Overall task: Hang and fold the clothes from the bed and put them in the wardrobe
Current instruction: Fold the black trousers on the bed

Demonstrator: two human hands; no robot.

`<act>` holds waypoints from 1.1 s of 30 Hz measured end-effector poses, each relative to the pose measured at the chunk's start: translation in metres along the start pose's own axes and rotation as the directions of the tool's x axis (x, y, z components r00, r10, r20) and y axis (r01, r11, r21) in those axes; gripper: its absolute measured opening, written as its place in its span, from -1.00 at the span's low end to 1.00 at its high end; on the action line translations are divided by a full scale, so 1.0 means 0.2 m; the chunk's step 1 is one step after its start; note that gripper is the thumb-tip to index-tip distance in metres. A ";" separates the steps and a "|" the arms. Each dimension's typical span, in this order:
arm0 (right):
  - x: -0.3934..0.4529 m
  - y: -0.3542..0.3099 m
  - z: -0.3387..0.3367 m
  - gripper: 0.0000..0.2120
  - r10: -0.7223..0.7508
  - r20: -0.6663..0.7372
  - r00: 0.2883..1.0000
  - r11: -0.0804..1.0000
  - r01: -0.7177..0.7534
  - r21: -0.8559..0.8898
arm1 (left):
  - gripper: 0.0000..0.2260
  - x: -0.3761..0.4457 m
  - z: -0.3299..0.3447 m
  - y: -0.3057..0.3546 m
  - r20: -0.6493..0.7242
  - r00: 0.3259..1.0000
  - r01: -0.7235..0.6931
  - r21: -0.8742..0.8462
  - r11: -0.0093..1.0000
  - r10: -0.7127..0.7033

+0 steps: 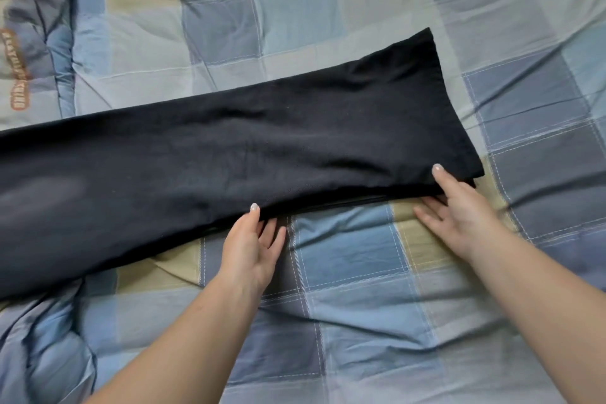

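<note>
Across the bed [360, 272], head view: long dark navy garment [229, 147], looks like folded trousers, lies flat and runs diagonally from the left frame edge up to a hemmed end at upper right. It rests on a checked quilt [328, 10] in blue, grey and tan squares, wrinkled all over. Left hand [252, 246] sits at the garment's near edge around mid-length, thumb on top of the cloth, fingers [273, 236] tucked under the edge, so it pinches the fabric. Right hand [459, 207] is at the near edge close to the hemmed end, thumb laid on top, other fingers slid beneath the bottom layer, also gripping the cloth. Both forearms bare, reaching in from the bottom of frame. Near edge of the garment is lifted slightly off the quilt between the 2 hands, showing stacked layers. Top left corner: a second grey-blue garment [29, 43] with orange printed lettering, crumpled, blurred, text unreadable, lying just beyond the dark garment's far edge.
</note>
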State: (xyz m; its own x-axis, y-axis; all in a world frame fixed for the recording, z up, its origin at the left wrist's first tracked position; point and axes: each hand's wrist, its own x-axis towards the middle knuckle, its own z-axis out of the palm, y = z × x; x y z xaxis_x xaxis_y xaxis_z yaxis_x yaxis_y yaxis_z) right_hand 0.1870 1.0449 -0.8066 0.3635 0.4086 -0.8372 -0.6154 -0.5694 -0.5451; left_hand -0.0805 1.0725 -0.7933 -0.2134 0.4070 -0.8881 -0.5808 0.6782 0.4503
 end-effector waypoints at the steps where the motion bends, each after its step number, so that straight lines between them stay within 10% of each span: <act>1: 0.00 0.01 0.02 -0.92 0.010 0.009 1.000 1.000 -0.009 -0.013 | -0.94 -0.01 -0.01 0.00 -0.002 1.000 -0.023 0.011 1.000 0.023; 6: -0.03 0.06 0.06 -0.88 -0.053 -0.213 0.976 0.995 0.070 0.073 | -0.95 -0.03 -0.07 -0.02 0.036 0.998 -0.060 0.079 0.995 0.057; 21: -0.35 0.58 0.84 -0.82 0.256 0.297 0.920 0.959 -0.203 -0.197 | -0.68 0.12 -0.50 0.39 -0.157 0.978 -0.156 -0.112 0.981 0.138; 30: -0.58 0.82 1.07 -0.93 0.296 0.401 0.867 0.920 -0.147 -0.362 | -0.74 0.11 -0.93 0.66 -0.157 0.924 -0.343 0.066 0.937 0.349; 33: -0.71 0.97 1.24 -0.67 0.281 0.486 0.827 0.874 -0.011 -0.486 | -0.77 0.08 -1.04 0.72 -0.166 0.907 -0.379 0.080 0.922 0.387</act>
State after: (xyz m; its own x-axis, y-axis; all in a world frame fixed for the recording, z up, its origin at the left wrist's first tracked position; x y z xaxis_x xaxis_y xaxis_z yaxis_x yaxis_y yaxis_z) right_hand -0.1570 1.0527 -0.7814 -0.2122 0.5251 -0.8241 -0.2013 -0.8487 -0.4890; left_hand -0.3314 1.0489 -0.7623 -0.5483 0.5301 -0.6468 -0.3923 0.5200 0.7588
